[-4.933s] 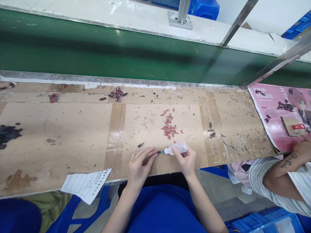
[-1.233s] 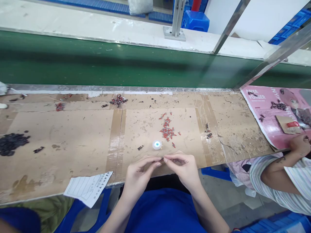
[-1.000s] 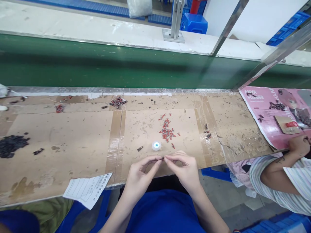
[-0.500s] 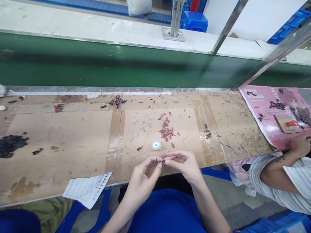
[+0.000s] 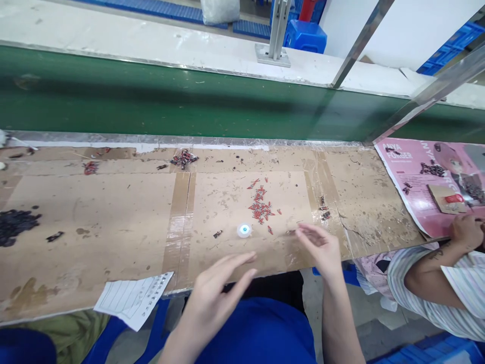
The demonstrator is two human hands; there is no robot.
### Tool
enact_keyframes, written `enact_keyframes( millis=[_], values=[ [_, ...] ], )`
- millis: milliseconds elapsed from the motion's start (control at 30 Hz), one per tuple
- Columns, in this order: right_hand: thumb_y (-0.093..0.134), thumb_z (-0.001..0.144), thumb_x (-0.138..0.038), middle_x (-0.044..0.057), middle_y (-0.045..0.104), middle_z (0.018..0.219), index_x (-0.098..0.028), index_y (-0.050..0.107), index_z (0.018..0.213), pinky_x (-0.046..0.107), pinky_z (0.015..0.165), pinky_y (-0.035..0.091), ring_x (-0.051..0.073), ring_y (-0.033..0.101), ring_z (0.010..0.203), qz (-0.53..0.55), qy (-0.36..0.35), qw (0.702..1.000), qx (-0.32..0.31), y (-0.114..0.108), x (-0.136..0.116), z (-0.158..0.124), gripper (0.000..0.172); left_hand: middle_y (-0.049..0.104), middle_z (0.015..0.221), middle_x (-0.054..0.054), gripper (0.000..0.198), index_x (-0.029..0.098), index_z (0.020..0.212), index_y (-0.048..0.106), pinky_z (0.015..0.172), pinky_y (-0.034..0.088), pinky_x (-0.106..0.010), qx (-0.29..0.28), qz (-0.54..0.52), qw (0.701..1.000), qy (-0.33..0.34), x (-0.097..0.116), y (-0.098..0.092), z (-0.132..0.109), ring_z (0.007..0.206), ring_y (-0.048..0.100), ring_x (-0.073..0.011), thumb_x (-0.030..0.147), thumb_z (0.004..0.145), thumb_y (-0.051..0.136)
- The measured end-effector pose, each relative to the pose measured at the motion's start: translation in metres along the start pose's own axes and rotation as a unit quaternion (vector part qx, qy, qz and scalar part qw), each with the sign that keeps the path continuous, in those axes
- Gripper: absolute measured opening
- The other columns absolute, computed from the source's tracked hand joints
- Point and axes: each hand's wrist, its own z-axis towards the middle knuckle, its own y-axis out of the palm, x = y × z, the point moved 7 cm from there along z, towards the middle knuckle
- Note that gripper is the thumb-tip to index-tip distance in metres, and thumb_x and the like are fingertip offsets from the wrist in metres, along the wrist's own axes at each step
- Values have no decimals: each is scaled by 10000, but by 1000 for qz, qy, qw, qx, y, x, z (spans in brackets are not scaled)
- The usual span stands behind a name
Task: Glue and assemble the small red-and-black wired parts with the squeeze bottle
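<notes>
My left hand (image 5: 223, 285) hovers at the table's front edge with its thumb and fingers apart, and nothing shows between them. Farther right, my right hand (image 5: 320, 246) pinches a small dark part (image 5: 290, 232) at its fingertips; motion blurs the part. Left of that part lies a loose heap of small red pointed pieces (image 5: 261, 208). A round white disc with a blue centre (image 5: 244, 230) rests in front of the heap. Close to the disc's left is a small dark piece (image 5: 217, 234). Several dark-and-red pieces (image 5: 325, 215) lie beyond my right hand.
Cardboard (image 5: 113, 212) covers the worktop, with a green wall (image 5: 170, 101) behind. A dark-and-red pile (image 5: 184, 159) sits at the back, black pieces (image 5: 17, 225) far left. A paper sheet (image 5: 132, 301) overhangs the front edge. At right, a co-worker's hand (image 5: 466, 232) is by a pink poster (image 5: 401, 167).
My hands have separated. The right one has moved right and slightly away from me with the small dark part; the left has drawn back a little to the left and opened.
</notes>
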Motion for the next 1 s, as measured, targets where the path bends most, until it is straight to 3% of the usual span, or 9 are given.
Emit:
enact_keyframes(
  millis=[167, 300, 467, 533, 600, 700, 833, 933, 1000],
  values=[
    [665, 747, -455, 163, 758, 902, -151, 753, 931, 549, 874, 528, 321, 684, 863, -256, -70, 951, 157, -56, 6, 28, 366, 742, 1011, -40, 226, 242, 1038, 709, 830, 573, -332, 76, 159, 984, 13, -45, -37, 8, 940, 697, -209, 214, 945, 505],
    [633, 811, -386, 168, 713, 1092, -180, 735, 994, 566, 976, 455, 341, 585, 1090, -315, -204, 906, 196, -28, -23, 9, 294, 720, 967, -54, 282, 241, 1002, 726, 778, 548, -342, 54, 220, 973, 34, -78, -24, 21, 896, 657, -224, 283, 971, 449],
    [812, 710, -436, 118, 668, 1174, -248, 675, 1167, 517, 1008, 462, 316, 552, 1155, -207, -260, 941, -54, 74, -39, -19, 513, 680, 921, -41, 338, 276, 1030, 724, 746, 509, -307, -36, 239, 970, 31, -94, -5, 20, 856, 622, -198, 262, 986, 389],
    [860, 645, -433, 120, 650, 1196, -249, 670, 1161, 532, 1027, 452, 325, 528, 1166, -187, -263, 942, -98, 100, -38, -23, 580, 661, 855, -40, 318, 267, 996, 728, 708, 501, -299, -32, 245, 969, 31, -94, -7, 18, 797, 607, -196, 297, 983, 411],
    [845, 672, -372, 120, 658, 1168, -238, 681, 1081, 538, 1035, 446, 317, 526, 1150, -175, -257, 944, -113, 115, -34, -22, 461, 655, 814, -40, 295, 248, 989, 720, 688, 502, -304, -17, 254, 967, 32, -92, -11, 17, 754, 602, -199, 349, 976, 444],
    [758, 752, -268, 111, 688, 1118, -231, 643, 961, 519, 1024, 457, 291, 543, 1151, -131, -237, 954, -129, 122, -30, -18, 241, 673, 837, -45, 278, 228, 1023, 696, 718, 519, -316, -9, 256, 966, 30, -90, -16, 16, 781, 625, -210, 379, 968, 469],
    [741, 753, -331, 91, 718, 1088, -247, 521, 899, 468, 989, 484, 253, 623, 1115, 21, -152, 972, -176, 116, -23, -20, 278, 701, 988, -60, 320, 245, 1143, 661, 797, 535, -321, -42, 221, 973, 48, -93, -24, 11, 907, 647, -206, 217, 966, 396],
    [793, 683, -446, 33, 726, 852, -247, 504, 849, 363, 766, 552, 206, 691, 785, 165, -53, 964, -204, 109, -12, -21, 388, 678, 1211, -57, 532, 268, 1219, 637, 910, 522, -347, -93, 190, 973, 94, -95, -26, 7, 1095, 619, -203, 30, 872, 312],
    [810, 614, -524, 4, 677, 721, -235, 554, 838, 308, 588, 517, 166, 619, 583, 249, -9, 951, -184, 102, -5, -18, 446, 686, 1211, -46, 590, 276, 1205, 648, 911, 523, -347, -102, 174, 973, 110, -97, -28, 7, 1090, 625, -196, -15, 823, 306]
  ],
)
